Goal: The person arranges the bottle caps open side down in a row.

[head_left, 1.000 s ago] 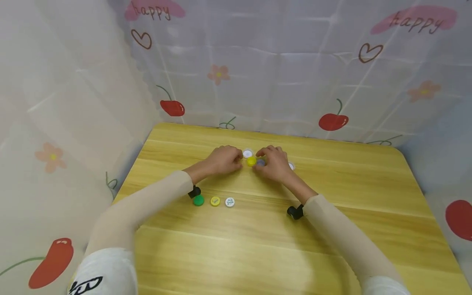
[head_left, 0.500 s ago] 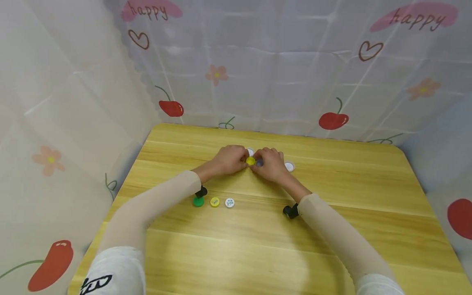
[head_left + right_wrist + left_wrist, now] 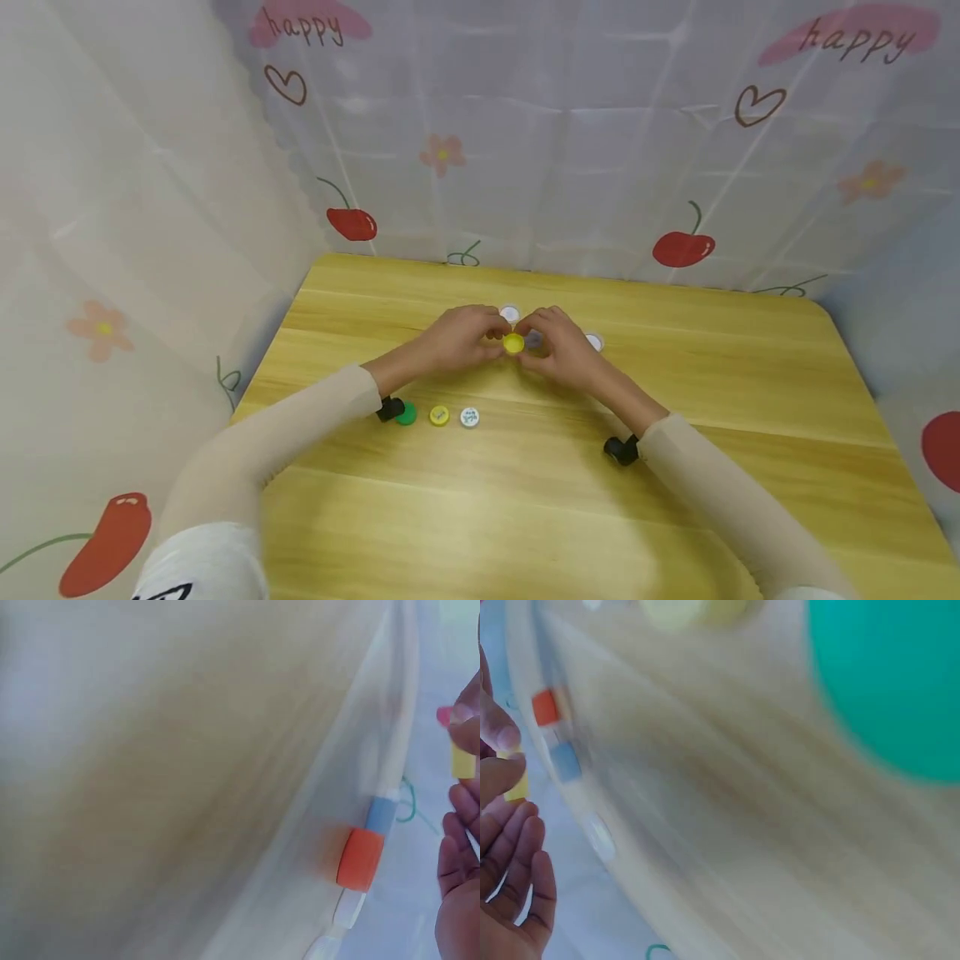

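A yellow bottle cap (image 3: 513,344) is held up between my two hands, hollow side toward the head camera. My left hand (image 3: 463,339) pinches it from the left with thumb and fingertips. From the other side my right hand (image 3: 564,350) pinches it too, fingers bent. Both wrist views show this yellow cap (image 3: 516,786) at the fingertips, above the table. Just behind the hands lies a white cap (image 3: 509,314). A bluish cap (image 3: 533,340) is partly covered by the right hand, and another white cap (image 3: 594,342) lies right of it.
Nearer the front sit a green cap (image 3: 406,414), a second yellow cap (image 3: 439,416) and a printed white cap (image 3: 469,417) in a row. An orange-red cap (image 3: 361,859) by the bluish one shows in the wrist views. A patterned curtain (image 3: 525,167) hangs behind the wooden table (image 3: 480,517).
My left hand has come in from the left to the yellow cap. The cap has tipped to show its hollow side and moved slightly toward me, with both hands around it.
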Action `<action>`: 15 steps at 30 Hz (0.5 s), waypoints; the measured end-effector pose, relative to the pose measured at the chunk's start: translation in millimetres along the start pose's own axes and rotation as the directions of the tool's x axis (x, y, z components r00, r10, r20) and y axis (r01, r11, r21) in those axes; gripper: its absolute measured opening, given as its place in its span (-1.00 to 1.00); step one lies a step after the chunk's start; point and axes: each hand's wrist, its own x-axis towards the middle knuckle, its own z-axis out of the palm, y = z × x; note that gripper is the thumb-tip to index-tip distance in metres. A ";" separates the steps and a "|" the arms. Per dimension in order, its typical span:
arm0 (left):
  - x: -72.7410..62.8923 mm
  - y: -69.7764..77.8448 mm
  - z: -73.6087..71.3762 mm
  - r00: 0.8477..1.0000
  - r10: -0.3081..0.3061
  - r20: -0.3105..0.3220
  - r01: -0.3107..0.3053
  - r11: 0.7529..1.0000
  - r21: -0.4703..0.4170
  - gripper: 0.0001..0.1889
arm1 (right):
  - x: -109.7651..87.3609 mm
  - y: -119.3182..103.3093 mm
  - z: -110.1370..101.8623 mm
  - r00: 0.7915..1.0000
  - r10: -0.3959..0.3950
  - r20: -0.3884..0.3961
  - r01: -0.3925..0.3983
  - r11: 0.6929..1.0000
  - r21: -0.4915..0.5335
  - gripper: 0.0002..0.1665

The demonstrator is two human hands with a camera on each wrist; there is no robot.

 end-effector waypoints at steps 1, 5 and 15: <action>-5.6 4.2 -0.8 1.000 0.020 -0.013 -0.020 1.000 0.000 -0.73 | -5.4 -2.4 -1.0 1.000 -0.020 -0.002 0.020 1.000 0.022 -0.63; -25.9 19.0 -0.3 0.992 0.097 -0.084 -0.097 0.995 0.006 -0.70 | -24.4 -12.7 -3.6 0.997 -0.073 -0.027 0.075 0.994 0.073 -0.63; -61.5 51.6 25.6 0.973 0.112 -0.203 -0.134 0.986 -0.097 -0.72 | -70.6 -20.1 5.4 0.984 -0.147 -0.104 0.163 0.972 0.166 -0.60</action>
